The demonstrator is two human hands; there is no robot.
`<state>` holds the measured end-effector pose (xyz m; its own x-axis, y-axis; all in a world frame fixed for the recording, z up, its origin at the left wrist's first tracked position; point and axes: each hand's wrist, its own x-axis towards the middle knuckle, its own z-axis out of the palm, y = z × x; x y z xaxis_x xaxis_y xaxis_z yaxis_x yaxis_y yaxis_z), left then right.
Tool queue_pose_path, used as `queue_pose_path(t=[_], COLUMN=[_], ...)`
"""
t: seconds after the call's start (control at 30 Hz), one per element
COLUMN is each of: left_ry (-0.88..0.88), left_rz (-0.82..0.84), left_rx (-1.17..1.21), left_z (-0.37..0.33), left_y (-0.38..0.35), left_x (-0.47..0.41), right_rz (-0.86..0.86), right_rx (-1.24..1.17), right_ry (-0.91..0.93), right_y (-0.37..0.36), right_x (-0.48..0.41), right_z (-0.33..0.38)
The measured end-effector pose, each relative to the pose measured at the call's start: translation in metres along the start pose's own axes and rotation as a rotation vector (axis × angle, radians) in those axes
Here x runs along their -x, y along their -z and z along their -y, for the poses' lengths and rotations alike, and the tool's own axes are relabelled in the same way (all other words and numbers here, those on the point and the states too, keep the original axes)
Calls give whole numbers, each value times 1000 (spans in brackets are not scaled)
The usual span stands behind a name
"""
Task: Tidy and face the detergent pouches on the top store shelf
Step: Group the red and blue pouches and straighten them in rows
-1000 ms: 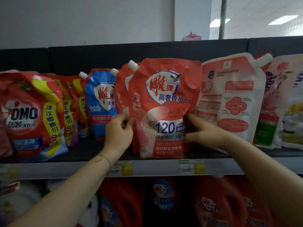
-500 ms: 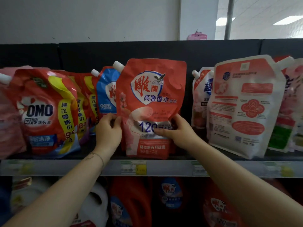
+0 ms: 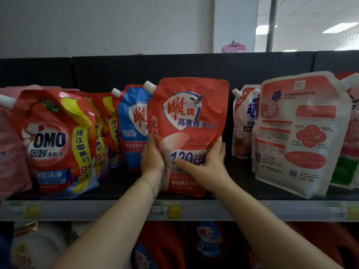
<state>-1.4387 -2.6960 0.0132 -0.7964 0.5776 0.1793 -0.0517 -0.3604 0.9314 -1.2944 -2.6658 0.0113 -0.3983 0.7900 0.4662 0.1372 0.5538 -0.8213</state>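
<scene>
Head view, red pouch upright, label forward

white wall | window right | ceiling lights | black backboard

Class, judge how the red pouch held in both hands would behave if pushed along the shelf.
The red pouch is probably floppy: its top panel shows creases. It may tip easily, standing tall on a narrow base at the shelf front. Its glossy film looks slippery, so both the left hand and right hand steady it.
</scene>
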Motion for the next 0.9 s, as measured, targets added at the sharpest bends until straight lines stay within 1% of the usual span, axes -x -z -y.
queue_pose_path(t=[0.13, 0.33, 0.47, 0.57, 0.7, 0.9], left_ry=[22, 25, 46, 33, -30, -79], left_rz=[1, -36, -63, -106, -141, -90], left_rx=[34, -29, -122, -159, -239, -214], left_z=[-10, -1, 4, 0, -1, 2], left_y=[-9, -31, -43, -48, -50, -47], left_x=[14, 19, 19, 19, 12, 13], right_rz=[3, 8, 14, -2, -22, -16], right_rx=[-107, -137, -165, -160, -141, -83], right_ry=[1, 30, 46, 51, 65, 67], right_y=[2, 21, 32, 31, 27, 29], right_x=[-12, -26, -34, -40, -45, -40], right_z=[-5, -18, -20, -22, -27, -36])
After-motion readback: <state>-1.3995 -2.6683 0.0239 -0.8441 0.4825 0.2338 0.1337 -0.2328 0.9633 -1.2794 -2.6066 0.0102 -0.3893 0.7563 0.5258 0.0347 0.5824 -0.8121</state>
